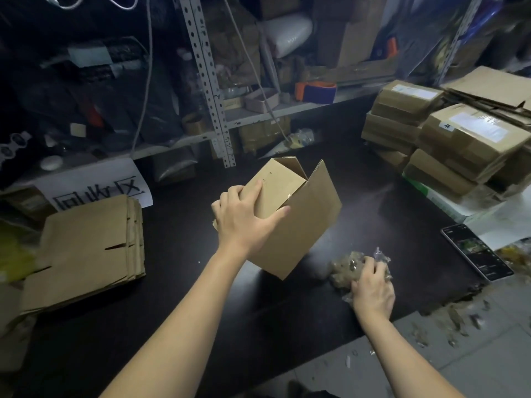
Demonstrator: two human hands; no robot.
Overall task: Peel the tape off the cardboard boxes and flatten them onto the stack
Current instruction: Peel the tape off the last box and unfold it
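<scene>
Brown corrugated cardboard box (298, 225), open at the far end with its flaps loose, sits tilted on one low corner mid-desk (touching or just off, can't tell). Left grip (244, 222) grasps its near upper corner, thumb on one face, fingers spread over the next. Right grip (373, 291) is clenched on a crumpled wad of clear and tan tape (344, 267). The wad lies on the black matte desk (186, 297), right of the box and apart from it.

The step looks like ditching the tape, then collapsing the box. To do it well, drop the wad clear of the box so the sticky film doesn't cling again. Bring the freed grip to the opposite corner and push the two corners together so the tube folds on its own creases. Keep the flaps straight and in line, not bent under. Then lay it square on the stack of flattened tan cardboard boxes (86, 248) at the left.

The cardboard is stiff, matte and sharp-edged, while the tape is glossy and crinkled. A small shiny patch near the box's top seam may be leftover tape, so it's worth checking first.
</scene>
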